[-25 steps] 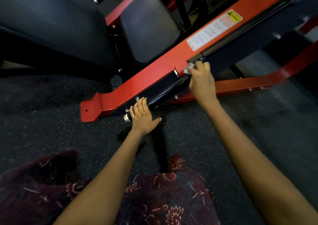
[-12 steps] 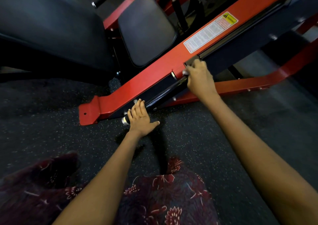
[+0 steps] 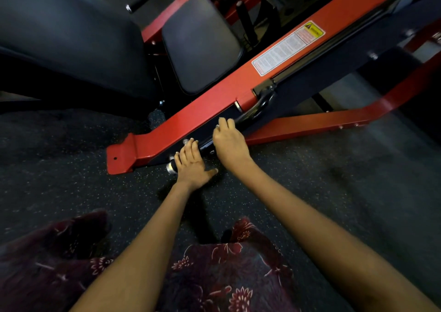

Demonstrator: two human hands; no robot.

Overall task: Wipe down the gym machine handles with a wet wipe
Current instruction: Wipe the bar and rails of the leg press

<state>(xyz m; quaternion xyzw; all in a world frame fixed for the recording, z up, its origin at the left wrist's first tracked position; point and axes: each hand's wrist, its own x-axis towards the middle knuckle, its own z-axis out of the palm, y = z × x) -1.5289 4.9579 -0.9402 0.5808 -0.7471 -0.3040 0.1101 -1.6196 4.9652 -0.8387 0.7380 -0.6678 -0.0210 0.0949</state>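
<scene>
- The handle (image 3: 248, 115) is a slim black bar running low along the side of the red frame (image 3: 191, 118) of the gym machine, just above the speckled rubber floor (image 3: 71, 168); its metal end cap (image 3: 170, 167) pokes out at the near end.
- The left hand (image 3: 192, 166) rests on the near end of the bar, fingers (image 3: 188, 149) straight and laid over it, thumb spread out to the side; it steadies and grasps nothing.
- The right hand (image 3: 230, 142) sits further up the same bar, just beside the left, its fingers curled down over the bar.
- The wet wipe is not visible; I judge it is bunched under the right hand's curled fingers, but I cannot tell for sure.
- The bar looks rigid, fixed steel with a glossy finish, so it should not give under pressure; once damp it will likely be slippery.
- The wipe, by its nature, would be soft, light and limp, best kept wrapped around the bar under the fingers so it covers the underside too.
- A sensible hold is around the straight stretch of the bar, between the end cap and the bent bracket (image 3: 265, 96) where it joins the frame.
- Black seat pads (image 3: 200, 44) lie beyond the frame, and a floral garment (image 3: 214, 276) shows at the bottom.
</scene>
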